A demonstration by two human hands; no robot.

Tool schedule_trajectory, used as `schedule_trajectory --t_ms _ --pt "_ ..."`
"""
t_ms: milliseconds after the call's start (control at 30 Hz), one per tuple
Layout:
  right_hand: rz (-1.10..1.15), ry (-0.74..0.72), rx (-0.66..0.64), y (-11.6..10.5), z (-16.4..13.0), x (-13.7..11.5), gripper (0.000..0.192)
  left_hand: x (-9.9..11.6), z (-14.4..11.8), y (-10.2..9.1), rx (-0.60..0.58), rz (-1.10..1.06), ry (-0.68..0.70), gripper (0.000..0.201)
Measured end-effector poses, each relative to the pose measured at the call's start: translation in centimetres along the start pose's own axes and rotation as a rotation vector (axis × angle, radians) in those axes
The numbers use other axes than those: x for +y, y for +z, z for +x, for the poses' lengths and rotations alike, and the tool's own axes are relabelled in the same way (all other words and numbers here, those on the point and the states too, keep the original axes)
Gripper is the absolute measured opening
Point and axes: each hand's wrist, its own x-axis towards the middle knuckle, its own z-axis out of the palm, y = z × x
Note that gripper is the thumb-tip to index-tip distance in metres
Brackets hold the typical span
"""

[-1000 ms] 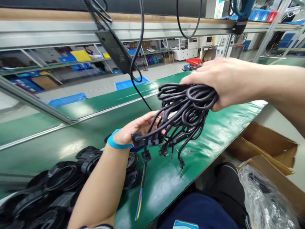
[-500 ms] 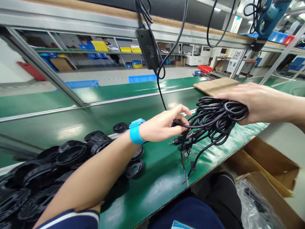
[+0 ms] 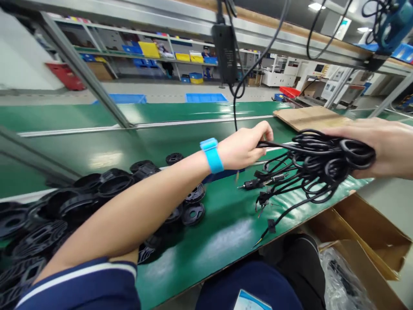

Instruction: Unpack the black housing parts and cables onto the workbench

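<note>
Green tabletop [image 3: 222, 241] under shelving. Heaped at left, black plastic rings [image 3: 97, 193]. Above the tabletop's right edge, cable bundle [image 3: 319, 165] clenched in right grip [image 3: 383, 148]; one cable strand pinched by left grip [image 3: 245, 148]. No legible writing.

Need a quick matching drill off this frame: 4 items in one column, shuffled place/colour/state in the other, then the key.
1. bundle of black cables
2. wristband
3. black round parts
4. cardboard box

A. bright blue, on the left wrist
B. piled on the green bench at left
C. open, below the bench edge at right
D. gripped by the right hand, one cable pinched by the left hand

Pairs: 1-D, 2-A, 3-B, 4-C
</note>
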Motion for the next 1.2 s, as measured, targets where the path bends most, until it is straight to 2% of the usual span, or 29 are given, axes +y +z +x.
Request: schedule_trajectory --t_ms 100,233,333,400,533,633,700,733,833,933,1000,1033,1200 --pt "-0.019 0.001 -0.006 0.8 -1.3 0.6 0.082 -0.9 0.5 0.5 -0.073 -0.080 -0.057 0.040" --pt "-0.015 0.071 -0.073 1.9 -2.4 1.2 0.080 -1.3 0.7 0.9 -0.318 -0.232 -0.041 0.072" --pt "-0.013 0.085 -0.088 2.3 -2.7 1.5 0.080 -1.0 0.3 1.6 -0.327 -0.265 -0.064 0.080" --pt "-0.022 0.082 -0.069 2.4 -2.6 1.5 0.087 -0.7 -0.1 2.3 -0.309 -0.240 -0.058 0.074" --pt "-0.025 0.055 -0.075 2.2 -2.0 1.2 0.093 -0.7 -0.2 3.5 -0.325 -0.129 -0.016 0.033" --pt "-0.002 0.041 -0.078 2.1 -1.6 0.7 0.086 -1.3 0.5 3.1 -0.204 -0.058 0.026 0.019" --pt "0.011 0.060 -0.072 2.1 -1.5 0.6 0.085 -1.8 1.0 2.5 -0.137 -0.075 0.079 0.017" --pt "0.013 0.074 -0.068 2.2 -1.5 0.7 0.087 -2.1 1.3 2.2 -0.144 -0.103 0.100 0.017" --pt "0.013 0.103 -0.059 2.3 -1.5 1.0 0.091 -2.7 1.8 2.2 -0.278 -0.205 0.095 0.024" --pt "0.023 0.104 -0.078 2.4 -1.6 1.0 0.089 -3.2 2.0 3.3 -0.323 -0.270 0.021 0.047" --pt "0.039 0.103 -0.086 2.4 -1.7 0.8 0.088 -3.3 2.0 4.4 -0.318 -0.322 0.016 0.065" --pt "0.048 0.105 -0.090 2.4 -1.7 0.7 0.087 -3.4 2.0 5.0 -0.338 -0.360 0.031 0.067" --pt "0.097 0.119 -0.116 2.6 -2.0 0.3 0.084 -3.3 2.2 6.8 -0.502 -0.493 0.090 0.034"
